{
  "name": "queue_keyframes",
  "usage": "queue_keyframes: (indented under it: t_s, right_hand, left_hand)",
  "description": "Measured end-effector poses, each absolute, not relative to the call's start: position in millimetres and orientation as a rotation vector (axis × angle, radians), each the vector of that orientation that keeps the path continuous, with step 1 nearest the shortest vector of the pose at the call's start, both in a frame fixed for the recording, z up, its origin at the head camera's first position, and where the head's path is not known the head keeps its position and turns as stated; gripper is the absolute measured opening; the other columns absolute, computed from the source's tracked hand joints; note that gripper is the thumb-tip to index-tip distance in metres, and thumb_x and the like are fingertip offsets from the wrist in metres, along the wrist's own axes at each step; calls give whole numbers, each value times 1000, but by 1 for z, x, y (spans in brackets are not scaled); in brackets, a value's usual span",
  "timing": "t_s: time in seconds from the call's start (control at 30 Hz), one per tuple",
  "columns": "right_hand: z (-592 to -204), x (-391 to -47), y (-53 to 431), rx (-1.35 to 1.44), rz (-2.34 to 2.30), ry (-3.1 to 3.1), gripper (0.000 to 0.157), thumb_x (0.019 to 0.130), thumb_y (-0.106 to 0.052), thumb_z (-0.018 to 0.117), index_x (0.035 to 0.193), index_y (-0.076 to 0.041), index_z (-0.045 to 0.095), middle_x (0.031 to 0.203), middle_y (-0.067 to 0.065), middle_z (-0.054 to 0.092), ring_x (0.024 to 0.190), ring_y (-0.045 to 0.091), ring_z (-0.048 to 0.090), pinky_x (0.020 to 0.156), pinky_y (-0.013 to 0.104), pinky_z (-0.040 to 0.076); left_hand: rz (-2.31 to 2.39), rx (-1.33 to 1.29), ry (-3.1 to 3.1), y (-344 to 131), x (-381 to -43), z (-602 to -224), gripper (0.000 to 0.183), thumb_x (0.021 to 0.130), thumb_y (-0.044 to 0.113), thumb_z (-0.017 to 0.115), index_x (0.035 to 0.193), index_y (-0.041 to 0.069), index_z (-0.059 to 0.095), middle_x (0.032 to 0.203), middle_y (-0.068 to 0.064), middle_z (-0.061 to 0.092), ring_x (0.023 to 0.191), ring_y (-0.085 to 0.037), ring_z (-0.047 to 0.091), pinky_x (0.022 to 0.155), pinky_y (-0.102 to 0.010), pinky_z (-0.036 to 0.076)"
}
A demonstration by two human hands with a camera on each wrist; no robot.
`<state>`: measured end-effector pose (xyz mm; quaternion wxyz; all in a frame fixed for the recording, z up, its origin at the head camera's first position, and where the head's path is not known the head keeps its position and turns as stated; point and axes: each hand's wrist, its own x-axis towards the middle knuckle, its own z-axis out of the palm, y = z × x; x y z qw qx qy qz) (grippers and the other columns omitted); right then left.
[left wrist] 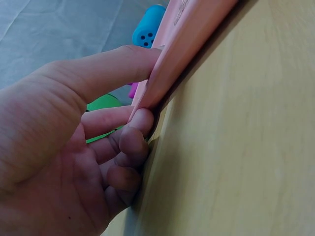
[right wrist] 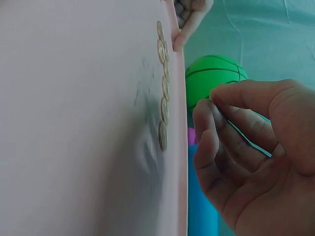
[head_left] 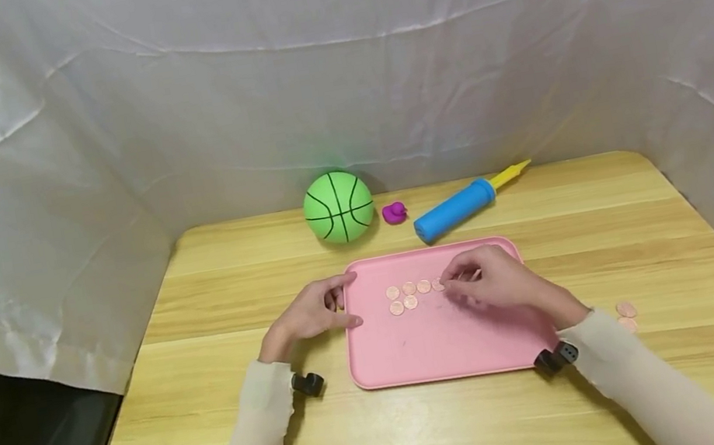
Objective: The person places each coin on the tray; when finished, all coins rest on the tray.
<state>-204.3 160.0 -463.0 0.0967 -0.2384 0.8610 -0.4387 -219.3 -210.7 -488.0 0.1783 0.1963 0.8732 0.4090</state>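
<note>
The right grip [head_left: 492, 277] has fingertips together above the pink tray [head_left: 435, 351], just beside the coins [head_left: 409, 288]; whether it pinches one is unclear. The left grip [head_left: 306, 311] holds the tray's left edge.

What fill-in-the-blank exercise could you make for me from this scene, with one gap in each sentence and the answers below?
1. The person's ____ hand grips the pink tray.
2. The basketball is ____ with black lines.
3. The purple toy duck sits ____ the basketball and the blue hand pump.
4. Some copper-coloured coins lie on the table, to the ____ of the tray.

Missing words: left; green; between; right.
</note>
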Motion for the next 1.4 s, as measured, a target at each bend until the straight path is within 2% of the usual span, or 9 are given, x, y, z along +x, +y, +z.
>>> queue_keyframes:
  t_s: [0.07, 0.33, 0.57, 1.07, 1.27, 1.4]
  right_hand:
    - [-463, -202, 166, -706, -1311, 2558, 12, 98, -6, 79, 109, -1, 82, 90, 13, 79, 67, 21, 69, 61, 24, 58]
    - [-466, -191, 192, -657, -1248, 2672, 9, 98, -7, 80, 105, -6, 84, 91, 4, 79, 78, 8, 65, 71, 23, 58]
    - [-464, -177, 217, -552, -1232, 2699, 10, 98, -12, 81, 107, -9, 83, 89, 2, 76, 77, 10, 64, 67, 24, 55]
    - [-458, -157, 261, -428, -1239, 2774, 16, 103, -20, 77, 115, -10, 82, 101, 6, 81, 78, 15, 67, 60, 26, 55]
    - [-467, -149, 276, -451, -1228, 2827, 11, 102, -18, 78, 110, -11, 83, 97, 5, 80, 77, 6, 65, 63, 25, 54]
    - [-471, -142, 285, -375, -1212, 2826, 14, 104, -20, 76, 114, -10, 81, 99, 7, 79, 75, 5, 63, 58, 26, 54]
  left_hand:
    - [1155, 552, 2471, -211, -219, -488, 90, 85, 19, 94, 163, 5, 51, 100, -8, 58, 88, -18, 48, 73, -23, 42]
    - [1161, 542, 2451, -209, -219, -488, 90, 86, 19, 94, 163, 4, 50, 100, -6, 56, 88, -18, 49, 73, -23, 43]
    - [1165, 560, 2453, -211, -219, -490, 90, 86, 19, 94, 163, 3, 49, 100, -7, 58, 87, -17, 49, 73, -22, 43]
    - [1128, 566, 2481, -211, -220, -490, 90, 86, 20, 94, 163, 5, 50, 99, -4, 57, 87, -17, 49, 73, -23, 44]
    - [1118, 571, 2486, -212, -220, -489, 90, 86, 20, 94, 163, 5, 50, 99, -4, 58, 87, -17, 49, 74, -23, 44]
    - [1117, 585, 2484, -212, -220, -488, 90, 86, 20, 94, 163, 5, 50, 99, -5, 58, 86, -17, 50, 74, -23, 44]
